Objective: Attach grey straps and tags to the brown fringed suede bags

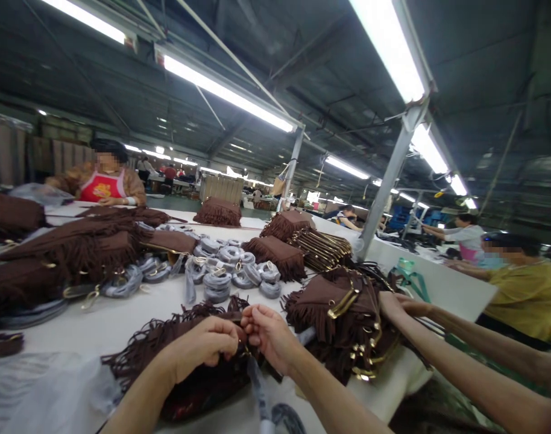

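Observation:
My left hand (204, 346) and my right hand (267, 335) are both closed in a pinch on the top edge of a brown fringed bag (185, 343) lying on the white table (117, 319) right in front of me. The fingertips of the two hands meet over the bag's upper rim. A grey wrapped strap (261, 392) hangs down from under my right hand. To the right, a co-worker's hands (395, 304) rest on a pile of brown fringed bags with gold hardware (348, 319).
Several grey wrapped strap coils (232, 268) lie mid-table. More brown fringed bags (76, 247) are stacked at the left and the back. A person in a red apron (104, 181) sits at the far left; a person in yellow (524, 283) sits at the right. A clear plastic sheet (35, 392) lies near left.

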The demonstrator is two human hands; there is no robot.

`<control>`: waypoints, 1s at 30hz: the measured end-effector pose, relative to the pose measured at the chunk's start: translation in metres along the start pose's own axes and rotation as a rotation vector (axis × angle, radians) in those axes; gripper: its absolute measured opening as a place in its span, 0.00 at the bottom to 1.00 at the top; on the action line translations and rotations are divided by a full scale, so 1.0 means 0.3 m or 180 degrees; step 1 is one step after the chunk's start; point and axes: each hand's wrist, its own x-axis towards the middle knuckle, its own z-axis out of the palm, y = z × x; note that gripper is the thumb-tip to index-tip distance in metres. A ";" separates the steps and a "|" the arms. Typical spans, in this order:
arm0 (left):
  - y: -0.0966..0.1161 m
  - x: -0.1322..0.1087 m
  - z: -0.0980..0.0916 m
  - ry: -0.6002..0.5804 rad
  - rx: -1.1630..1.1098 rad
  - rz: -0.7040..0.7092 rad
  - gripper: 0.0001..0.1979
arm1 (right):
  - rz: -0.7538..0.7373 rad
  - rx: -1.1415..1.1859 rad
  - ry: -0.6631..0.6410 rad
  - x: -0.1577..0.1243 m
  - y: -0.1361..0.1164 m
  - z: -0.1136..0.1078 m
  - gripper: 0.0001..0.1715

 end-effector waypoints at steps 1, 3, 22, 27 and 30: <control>-0.009 0.004 0.006 -0.0017 -0.0230 -0.0117 0.07 | -0.0025 0.0049 -0.0024 0.002 -0.001 0.005 0.27; -0.038 0.020 0.024 -0.0061 -0.0704 -0.0171 0.08 | -0.0042 0.0155 -0.0077 0.010 -0.001 0.016 0.26; -0.121 0.092 0.039 0.0369 -0.1136 0.0073 0.09 | -0.0325 -0.0400 0.0682 -0.016 0.027 -0.049 0.31; -0.116 0.090 0.050 0.0278 -0.1089 0.0016 0.09 | -0.0298 -0.0339 0.0471 0.021 0.017 0.012 0.33; -0.110 0.084 0.045 0.0225 -0.1114 0.0073 0.10 | -0.0297 -0.0402 0.0400 0.031 0.009 0.023 0.31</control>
